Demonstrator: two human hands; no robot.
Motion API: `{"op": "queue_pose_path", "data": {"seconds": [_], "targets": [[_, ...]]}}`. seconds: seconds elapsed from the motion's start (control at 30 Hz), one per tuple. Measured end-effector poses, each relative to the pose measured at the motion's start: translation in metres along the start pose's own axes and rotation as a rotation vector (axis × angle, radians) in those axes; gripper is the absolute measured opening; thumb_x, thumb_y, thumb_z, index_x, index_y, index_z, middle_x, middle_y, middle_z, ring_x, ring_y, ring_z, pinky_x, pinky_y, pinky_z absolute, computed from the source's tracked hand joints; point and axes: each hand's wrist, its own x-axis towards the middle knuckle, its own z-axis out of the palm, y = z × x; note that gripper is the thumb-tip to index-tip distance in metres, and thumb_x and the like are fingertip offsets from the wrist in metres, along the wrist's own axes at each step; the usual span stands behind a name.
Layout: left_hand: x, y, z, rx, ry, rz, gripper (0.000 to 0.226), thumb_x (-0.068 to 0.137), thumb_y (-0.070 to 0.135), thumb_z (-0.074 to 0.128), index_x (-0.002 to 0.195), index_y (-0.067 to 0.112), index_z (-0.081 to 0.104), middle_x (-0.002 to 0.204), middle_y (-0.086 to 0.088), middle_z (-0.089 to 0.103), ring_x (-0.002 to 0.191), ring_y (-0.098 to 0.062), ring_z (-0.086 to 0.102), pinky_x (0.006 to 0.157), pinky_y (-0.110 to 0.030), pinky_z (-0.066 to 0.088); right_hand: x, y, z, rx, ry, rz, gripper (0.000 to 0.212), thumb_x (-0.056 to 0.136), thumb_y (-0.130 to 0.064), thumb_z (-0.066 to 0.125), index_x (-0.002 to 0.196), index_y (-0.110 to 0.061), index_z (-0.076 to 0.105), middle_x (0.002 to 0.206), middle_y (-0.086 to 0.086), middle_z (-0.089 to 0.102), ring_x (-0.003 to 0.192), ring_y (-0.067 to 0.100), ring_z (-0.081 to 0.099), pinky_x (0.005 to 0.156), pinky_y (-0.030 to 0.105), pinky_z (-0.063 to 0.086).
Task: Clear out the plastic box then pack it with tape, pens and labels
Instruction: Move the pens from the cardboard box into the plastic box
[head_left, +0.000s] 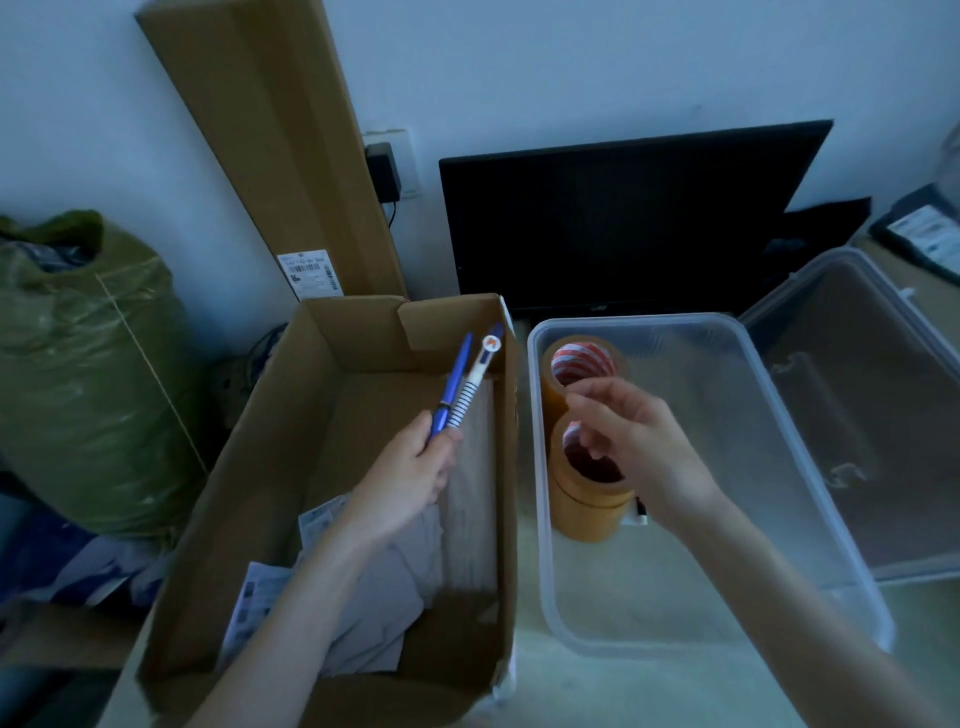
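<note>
My left hand (410, 475) grips two pens (462, 384), one blue and one white with stripes, above the open cardboard box (270, 447). Grey mailers and white labels (400, 582) lie on that box's floor. The clear plastic box (737, 431) stands to the right. Several rolls of tan tape (584, 415) sit stacked in its left part. My right hand (639, 441) hovers over the tape rolls with fingers loosely curled, holding nothing that I can see.
The clear lid (872, 415) leans to the right of the plastic box. A dark monitor (623, 223) stands against the wall behind. A tall flat carton (270, 140) leans on the wall. A green sack (88, 374) sits at the left.
</note>
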Motion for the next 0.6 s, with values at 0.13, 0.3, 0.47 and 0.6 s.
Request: {"op": "queue_pose_path", "data": {"seconds": [0.13, 0.3, 0.47, 0.6], "targets": [[-0.03, 0.005, 0.025, 0.18, -0.114, 0.133, 0.015, 0.099, 0.029, 0.042, 0.107, 0.018, 0.05, 0.066, 0.004, 0.045, 0.051, -0.003, 0.041, 0.048, -0.019, 0.036, -0.008, 0.0, 0.005, 0.05, -0.14, 0.059, 0.017, 0.092, -0.025, 0.059, 0.084, -0.015, 0.069, 0.057, -0.001, 0.047, 0.051, 0.012, 0.039, 0.054, 0.025, 0.031], [-0.04, 0.007, 0.05, 0.329, -0.196, 0.179, 0.02, 0.099, 0.039, 0.04, 0.105, 0.023, 0.052, 0.069, 0.002, 0.047, 0.057, -0.01, 0.043, 0.056, -0.034, 0.037, -0.015, 0.006, -0.002, 0.274, -0.239, 0.181, 0.031, 0.088, -0.022, 0.063, 0.104, 0.004, 0.061, 0.063, 0.001, 0.044, 0.051, 0.012, 0.036, 0.045, 0.019, 0.029], [-0.033, 0.019, 0.067, 0.407, -0.232, 0.205, 0.015, 0.099, 0.039, 0.039, 0.102, 0.029, 0.05, 0.071, 0.004, 0.049, 0.056, -0.005, 0.044, 0.052, -0.021, 0.036, -0.019, 0.008, -0.01, 0.359, -0.223, 0.159, 0.032, 0.085, -0.029, 0.064, 0.101, -0.002, 0.057, 0.078, 0.014, 0.048, 0.065, 0.018, 0.045, 0.06, 0.024, 0.041], [-0.026, 0.02, 0.08, 0.402, -0.158, 0.28, 0.018, 0.098, 0.037, 0.045, 0.101, 0.022, 0.055, 0.067, 0.007, 0.05, 0.051, 0.0, 0.044, 0.047, -0.014, 0.032, -0.013, 0.001, -0.022, 0.367, -0.084, 0.077, 0.03, 0.097, -0.026, 0.05, 0.105, 0.002, 0.057, 0.094, 0.024, 0.06, 0.088, 0.032, 0.06, 0.086, 0.04, 0.049]]}}
